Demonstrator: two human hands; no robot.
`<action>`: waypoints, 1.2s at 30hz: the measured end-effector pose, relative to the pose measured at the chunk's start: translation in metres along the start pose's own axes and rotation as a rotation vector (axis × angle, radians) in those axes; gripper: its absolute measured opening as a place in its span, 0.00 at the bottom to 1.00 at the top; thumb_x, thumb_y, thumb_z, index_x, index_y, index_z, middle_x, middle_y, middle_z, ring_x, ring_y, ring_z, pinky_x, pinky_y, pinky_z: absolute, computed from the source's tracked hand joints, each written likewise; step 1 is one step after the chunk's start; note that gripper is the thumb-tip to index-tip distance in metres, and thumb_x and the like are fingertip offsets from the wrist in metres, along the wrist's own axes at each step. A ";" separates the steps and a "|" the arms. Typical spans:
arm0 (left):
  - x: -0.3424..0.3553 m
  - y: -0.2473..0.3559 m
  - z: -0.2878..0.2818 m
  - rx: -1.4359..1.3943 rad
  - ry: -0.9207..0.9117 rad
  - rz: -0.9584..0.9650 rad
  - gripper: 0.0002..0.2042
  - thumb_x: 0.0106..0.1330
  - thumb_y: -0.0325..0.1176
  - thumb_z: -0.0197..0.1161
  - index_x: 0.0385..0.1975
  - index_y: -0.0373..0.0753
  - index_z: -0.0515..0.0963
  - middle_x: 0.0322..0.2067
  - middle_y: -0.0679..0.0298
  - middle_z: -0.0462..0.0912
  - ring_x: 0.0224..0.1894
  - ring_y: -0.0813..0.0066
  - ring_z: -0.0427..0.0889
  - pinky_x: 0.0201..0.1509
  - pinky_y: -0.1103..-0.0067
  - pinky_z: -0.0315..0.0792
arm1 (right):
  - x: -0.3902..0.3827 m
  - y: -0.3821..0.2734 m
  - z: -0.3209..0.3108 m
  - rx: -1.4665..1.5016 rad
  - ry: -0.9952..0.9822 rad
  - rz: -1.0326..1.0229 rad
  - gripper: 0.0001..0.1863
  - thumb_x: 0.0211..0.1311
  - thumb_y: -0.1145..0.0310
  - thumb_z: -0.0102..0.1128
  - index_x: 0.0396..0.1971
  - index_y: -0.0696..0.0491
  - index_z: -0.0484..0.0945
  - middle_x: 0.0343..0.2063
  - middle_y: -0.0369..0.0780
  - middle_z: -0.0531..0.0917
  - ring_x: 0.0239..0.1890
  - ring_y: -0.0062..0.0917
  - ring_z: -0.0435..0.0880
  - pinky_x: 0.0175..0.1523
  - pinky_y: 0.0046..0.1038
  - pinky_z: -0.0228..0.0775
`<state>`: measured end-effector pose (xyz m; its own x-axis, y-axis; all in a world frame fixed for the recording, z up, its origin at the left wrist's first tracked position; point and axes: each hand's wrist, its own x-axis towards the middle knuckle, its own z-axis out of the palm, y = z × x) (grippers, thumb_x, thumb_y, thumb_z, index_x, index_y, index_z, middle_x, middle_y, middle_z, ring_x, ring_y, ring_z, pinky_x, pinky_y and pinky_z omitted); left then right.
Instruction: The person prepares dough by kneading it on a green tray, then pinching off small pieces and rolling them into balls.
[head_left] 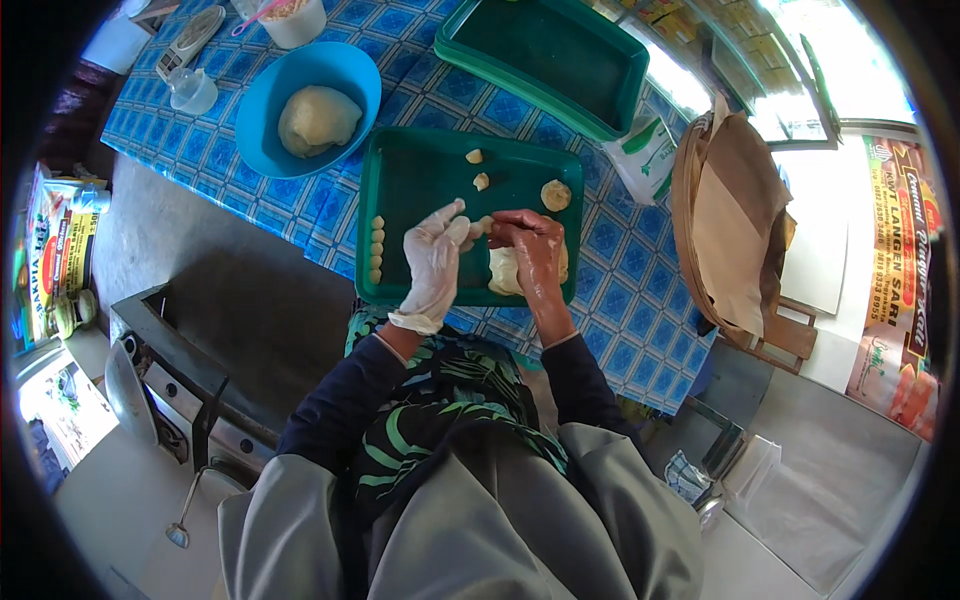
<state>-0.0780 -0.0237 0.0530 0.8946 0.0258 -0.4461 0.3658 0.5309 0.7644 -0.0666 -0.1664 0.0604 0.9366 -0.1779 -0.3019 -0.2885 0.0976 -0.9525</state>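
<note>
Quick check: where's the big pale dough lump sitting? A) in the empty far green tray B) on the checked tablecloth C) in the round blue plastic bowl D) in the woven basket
C: the big pale dough lump lies inside the round blue plastic bowl, left of the near green tray.

Dough lump (pixel 503 270) on the green tray (pixel 420 180) mostly hidden behind right hand (pixel 535 255); full shape not readable. Piece pinched between the hands too small to make out, left hand (pixel 435 262) covering part of it. Row of small balls (pixel 377 248) at tray's left edge too tiny to count reliably. Second tray (pixel 545 60) and white tub (pixel 292 20) cut off by the top edge. Desk (pixel 620 260) near edge hidden under the torso.
</note>
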 end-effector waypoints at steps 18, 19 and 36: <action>-0.023 -0.001 -0.007 0.491 -0.115 0.602 0.26 0.71 0.20 0.52 0.69 0.34 0.61 0.61 0.63 0.70 0.60 0.77 0.69 0.64 0.83 0.60 | 0.021 0.010 0.053 0.000 -0.168 0.194 0.10 0.54 0.79 0.65 0.36 0.64 0.84 0.32 0.43 0.87 0.33 0.24 0.86 0.43 0.25 0.78; -0.021 0.004 -0.022 0.496 -0.096 0.606 0.26 0.71 0.20 0.52 0.69 0.34 0.61 0.61 0.63 0.70 0.60 0.77 0.69 0.64 0.83 0.60 | 0.021 0.009 0.064 -0.031 -0.169 0.234 0.10 0.56 0.78 0.64 0.38 0.65 0.83 0.34 0.44 0.86 0.35 0.26 0.86 0.46 0.26 0.77; 0.002 0.072 -0.114 -0.182 0.450 0.366 0.17 0.64 0.31 0.67 0.50 0.31 0.79 0.46 0.60 0.82 0.49 0.70 0.82 0.56 0.75 0.73 | 0.038 0.081 0.154 -0.664 -0.100 -0.465 0.12 0.49 0.82 0.55 0.32 0.60 0.85 0.28 0.51 0.81 0.31 0.41 0.84 0.36 0.38 0.75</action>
<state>-0.0786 0.1117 0.0541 0.7432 0.5684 -0.3530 -0.0298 0.5551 0.8312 -0.0242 -0.0144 -0.0221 0.9939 0.0345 0.1050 0.1058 -0.5709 -0.8142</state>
